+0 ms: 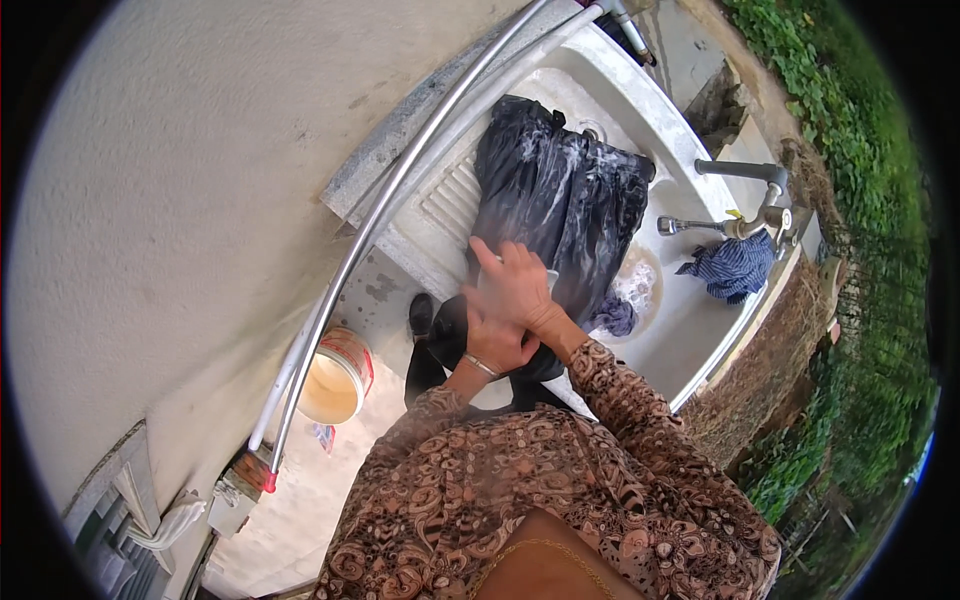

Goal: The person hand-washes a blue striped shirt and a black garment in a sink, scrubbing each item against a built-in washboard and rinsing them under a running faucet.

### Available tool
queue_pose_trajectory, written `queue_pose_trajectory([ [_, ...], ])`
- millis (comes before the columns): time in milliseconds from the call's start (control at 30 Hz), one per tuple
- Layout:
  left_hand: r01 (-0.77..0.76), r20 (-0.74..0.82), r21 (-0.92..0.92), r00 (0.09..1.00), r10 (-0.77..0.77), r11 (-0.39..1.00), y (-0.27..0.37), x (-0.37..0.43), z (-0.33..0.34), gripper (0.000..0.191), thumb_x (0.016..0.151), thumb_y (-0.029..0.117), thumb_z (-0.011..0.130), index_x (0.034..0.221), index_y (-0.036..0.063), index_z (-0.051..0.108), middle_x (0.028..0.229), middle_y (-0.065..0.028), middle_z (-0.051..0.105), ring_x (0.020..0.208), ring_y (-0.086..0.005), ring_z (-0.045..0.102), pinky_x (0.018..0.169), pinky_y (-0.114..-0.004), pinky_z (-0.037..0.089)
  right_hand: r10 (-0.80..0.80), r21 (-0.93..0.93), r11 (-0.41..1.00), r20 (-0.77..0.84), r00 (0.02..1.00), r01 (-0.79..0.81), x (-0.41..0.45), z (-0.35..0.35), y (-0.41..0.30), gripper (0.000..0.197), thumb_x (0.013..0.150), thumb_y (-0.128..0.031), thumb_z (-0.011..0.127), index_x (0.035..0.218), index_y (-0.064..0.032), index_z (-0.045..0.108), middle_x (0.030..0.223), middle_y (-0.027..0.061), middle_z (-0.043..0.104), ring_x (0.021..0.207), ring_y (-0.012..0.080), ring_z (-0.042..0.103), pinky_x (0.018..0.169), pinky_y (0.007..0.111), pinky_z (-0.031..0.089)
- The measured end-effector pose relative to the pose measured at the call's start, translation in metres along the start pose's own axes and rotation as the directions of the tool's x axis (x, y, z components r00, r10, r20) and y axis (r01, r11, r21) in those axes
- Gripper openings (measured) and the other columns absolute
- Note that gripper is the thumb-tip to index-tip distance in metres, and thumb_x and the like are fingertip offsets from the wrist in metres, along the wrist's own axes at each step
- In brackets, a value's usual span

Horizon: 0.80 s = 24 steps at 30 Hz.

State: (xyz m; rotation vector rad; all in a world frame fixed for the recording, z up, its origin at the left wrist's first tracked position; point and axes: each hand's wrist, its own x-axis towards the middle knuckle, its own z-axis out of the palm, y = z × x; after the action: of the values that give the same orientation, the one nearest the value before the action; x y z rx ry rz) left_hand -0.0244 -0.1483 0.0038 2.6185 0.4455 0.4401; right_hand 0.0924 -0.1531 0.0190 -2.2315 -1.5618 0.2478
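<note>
A wet black garment, streaked with white suds, lies over the ribbed washboard part of a pale stone sink. My right hand is on its near part, bent around a small whitish object that is mostly hidden and blurred; I cannot tell what it is. Just below, my left hand, with a bracelet at the wrist, rests against the garment's near end. Its fingers are blurred and partly covered by my right hand. A small dark purple cloth sits beside foamy water in the basin.
A tap and a grey pipe spout reach over the sink's right side, near a crumpled blue striped cloth. Long metal rails run along the left. On the floor stands a bucket of cloudy liquid.
</note>
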Motion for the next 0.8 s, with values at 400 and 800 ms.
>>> queue_pose_trajectory([
  [400, -0.061, 0.007, 0.035, 0.998, 0.061, 0.998, 0.012, 0.006, -0.003, 0.04, 0.074, 0.036, 0.057, 0.098, 0.0054, 0.065, 0.121, -0.0057, 0.055, 0.12, -0.0379, 0.042, 0.09, -0.059, 0.027, 0.348, -0.342, 0.852, -0.195, 0.917, -0.396, 0.126, -0.015, 0.104, 0.073, 0.074, -0.061, 0.056, 0.126, -0.01, 0.047, 0.085, 0.0161, 0.055, 0.078, 0.0316, 0.056, 0.06, 0.04, 0.047],
  [800, -0.067, -0.046, 0.052, 0.997, 0.069, 0.996, 0.019, -0.001, -0.009, 0.039, 0.076, 0.037, 0.053, 0.096, 0.0054, 0.066, 0.12, -0.0047, 0.057, 0.121, -0.0376, 0.043, 0.094, -0.056, 0.023, 0.283, -0.286, 0.884, -0.298, 0.912, -0.369, 0.132, -0.023, 0.12, 0.059, 0.075, -0.054, 0.06, 0.116, -0.0136, 0.053, 0.085, 0.0153, 0.053, 0.08, 0.0324, 0.054, 0.058, 0.043, 0.047],
])
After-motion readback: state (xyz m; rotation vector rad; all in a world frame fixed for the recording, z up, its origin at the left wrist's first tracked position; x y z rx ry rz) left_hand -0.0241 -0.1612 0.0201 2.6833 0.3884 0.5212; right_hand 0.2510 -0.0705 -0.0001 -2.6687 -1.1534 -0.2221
